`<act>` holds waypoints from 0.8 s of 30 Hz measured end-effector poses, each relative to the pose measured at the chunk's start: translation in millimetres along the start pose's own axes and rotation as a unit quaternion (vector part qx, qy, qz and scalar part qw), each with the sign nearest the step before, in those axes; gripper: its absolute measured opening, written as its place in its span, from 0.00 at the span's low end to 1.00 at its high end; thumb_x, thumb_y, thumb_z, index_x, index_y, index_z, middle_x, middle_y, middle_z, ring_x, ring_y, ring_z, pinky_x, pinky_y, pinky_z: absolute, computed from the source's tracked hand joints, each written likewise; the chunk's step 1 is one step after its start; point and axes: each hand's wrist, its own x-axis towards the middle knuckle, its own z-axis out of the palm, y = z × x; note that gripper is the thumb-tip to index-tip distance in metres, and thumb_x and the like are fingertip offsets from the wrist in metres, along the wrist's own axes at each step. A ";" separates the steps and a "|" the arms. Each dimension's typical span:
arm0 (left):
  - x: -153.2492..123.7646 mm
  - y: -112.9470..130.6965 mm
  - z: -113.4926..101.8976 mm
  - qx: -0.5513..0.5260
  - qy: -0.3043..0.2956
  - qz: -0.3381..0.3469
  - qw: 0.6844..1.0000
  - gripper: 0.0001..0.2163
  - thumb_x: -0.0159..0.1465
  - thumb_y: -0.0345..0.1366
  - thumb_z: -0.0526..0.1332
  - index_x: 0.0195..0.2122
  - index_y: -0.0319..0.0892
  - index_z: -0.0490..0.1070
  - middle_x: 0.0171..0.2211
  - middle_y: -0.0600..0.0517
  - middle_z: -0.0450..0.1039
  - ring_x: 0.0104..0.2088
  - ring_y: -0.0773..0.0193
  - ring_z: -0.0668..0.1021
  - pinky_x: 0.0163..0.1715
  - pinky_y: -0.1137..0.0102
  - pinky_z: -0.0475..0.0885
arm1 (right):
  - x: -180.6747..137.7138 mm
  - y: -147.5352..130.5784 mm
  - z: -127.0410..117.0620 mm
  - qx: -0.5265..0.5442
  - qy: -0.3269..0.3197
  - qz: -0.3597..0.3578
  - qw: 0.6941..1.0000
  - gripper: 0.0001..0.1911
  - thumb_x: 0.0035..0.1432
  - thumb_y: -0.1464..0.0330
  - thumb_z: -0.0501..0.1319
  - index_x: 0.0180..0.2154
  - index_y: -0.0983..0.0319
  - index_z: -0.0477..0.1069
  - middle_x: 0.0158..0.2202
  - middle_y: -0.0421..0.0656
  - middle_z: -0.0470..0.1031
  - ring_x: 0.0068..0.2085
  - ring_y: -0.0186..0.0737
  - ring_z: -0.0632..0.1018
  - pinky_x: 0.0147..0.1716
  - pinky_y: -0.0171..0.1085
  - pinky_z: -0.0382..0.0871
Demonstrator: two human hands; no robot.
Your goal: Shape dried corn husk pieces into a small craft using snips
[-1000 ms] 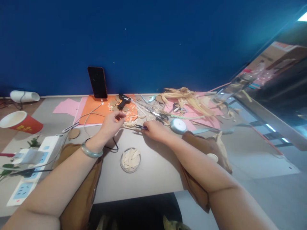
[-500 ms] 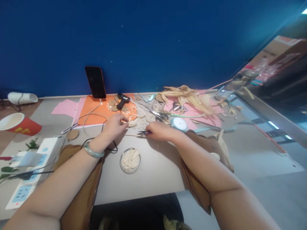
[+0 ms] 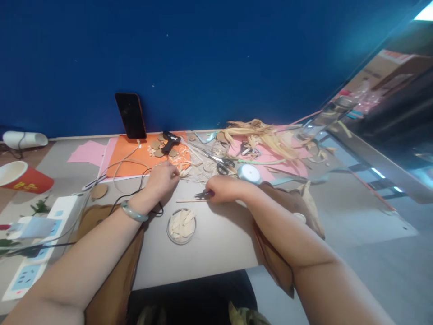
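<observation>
While both forearms are stretching out over the grey table (image 3: 209, 243), this is how the bench is looking.

Right hand: the right hand (image 3: 225, 188) is curling shut around small dark snips (image 3: 204, 194), whose tips are poking out leftward, low over the tabletop.
Left hand: the left hand (image 3: 162, 179) is pinching its fingertips together at the edge of the pale husk scraps (image 3: 194, 171); what exactly sits in the pinch is too small to tell.
Why held so: it looks as if the left is steadying a piece while the right brings the blades level to it, a guess from the way the two are facing each other.
Thin stick: a thin stick (image 3: 191, 201) is lying flat on the table between the two hands, just below the snips.
Arm pose: both wrists are resting low, elbows are spreading wide, and a green bangle (image 3: 134, 213) is riding the left wrist.
Dish: a round dish of cut strips (image 3: 181, 225) is sitting just nearer the person than the hands, within easy reach of either.
Further out: scissors (image 3: 221, 164), a white ribbon spool (image 3: 249, 173) and a black glue gun (image 3: 168, 143) on orange paper (image 3: 130, 155) are lying beyond the hands.
Back wall: a phone (image 3: 130, 115) is leaning upright on the blue wall, with dried husks (image 3: 260, 135) piling up to its right.
Far left: a red paper cup (image 3: 23, 179) is lying on its side, and a power strip (image 3: 37, 243) is lying beside the left forearm.
</observation>
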 end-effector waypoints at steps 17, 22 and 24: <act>-1.7 2.1 -12.0 -0.286 0.038 -0.127 0.949 0.10 0.52 0.43 0.64 0.26 0.41 0.75 0.21 0.53 0.72 0.21 0.65 0.70 0.22 0.71 0.61 | 18.5 4.3 2.0 0.229 0.271 0.040 0.934 0.10 0.53 0.67 0.60 0.35 0.65 0.77 0.27 0.41 0.73 0.28 0.33 0.68 0.29 0.32 0.58; -1.0 4.2 -14.6 -0.387 0.043 -0.151 0.909 0.11 0.49 0.43 0.67 0.27 0.39 0.77 0.21 0.53 0.74 0.21 0.68 0.69 0.22 0.73 0.62 | 28.0 -1.4 12.1 0.384 0.326 0.042 0.863 0.18 0.50 0.62 0.63 0.40 0.66 0.76 0.22 0.34 0.62 0.25 0.31 0.62 0.28 0.32 0.57; -0.3 4.5 -13.5 -0.384 0.053 -0.150 0.909 0.12 0.50 0.43 0.67 0.28 0.39 0.78 0.22 0.53 0.75 0.22 0.68 0.70 0.23 0.73 0.62 | 32.7 -3.2 16.9 0.425 0.336 0.035 0.840 0.21 0.48 0.60 0.64 0.41 0.66 0.75 0.22 0.34 0.61 0.25 0.31 0.61 0.28 0.33 0.56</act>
